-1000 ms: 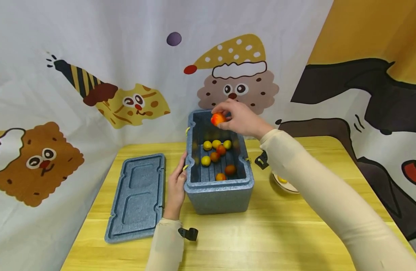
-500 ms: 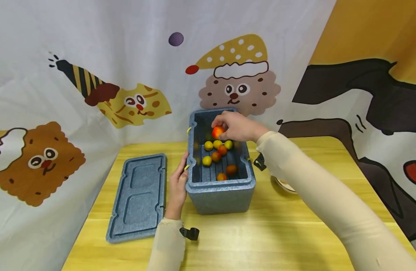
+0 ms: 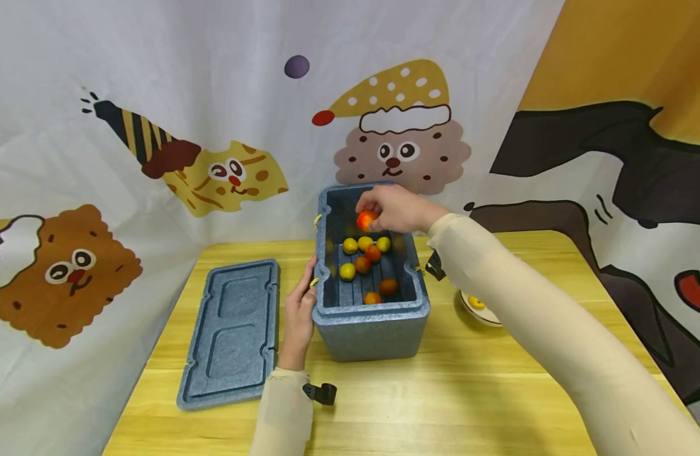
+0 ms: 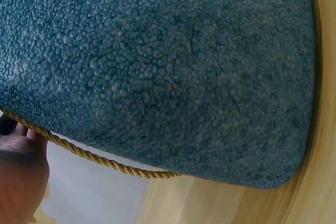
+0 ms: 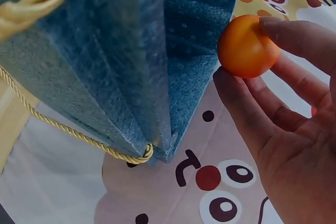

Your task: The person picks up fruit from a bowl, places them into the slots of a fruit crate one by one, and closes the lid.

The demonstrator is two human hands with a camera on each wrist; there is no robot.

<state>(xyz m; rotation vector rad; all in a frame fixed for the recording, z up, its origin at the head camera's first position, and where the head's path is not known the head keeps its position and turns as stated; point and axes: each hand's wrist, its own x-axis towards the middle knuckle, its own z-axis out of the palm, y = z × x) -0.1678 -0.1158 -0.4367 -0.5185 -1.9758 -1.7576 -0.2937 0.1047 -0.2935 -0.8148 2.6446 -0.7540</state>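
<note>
Pinching an orange fruit [image 5: 249, 46] in the right grip [image 3: 401, 208], narrow around it, over the far half of the open blue-grey box [image 3: 372, 337], above the yellow fruits [image 3: 347, 272] and orange-red fruits [image 3: 363, 265] on its floor. Touching the box's left side with the left grip [image 3: 298, 311], near a yellow rope [image 3: 315, 282], impossible to tell how tightly curled; with a lid [image 3: 231, 335] flat on the counter [image 3: 441, 399] to the left and a dish [image 3: 489, 315] to the right, partly behind the sleeve [image 3: 526, 304].
</note>
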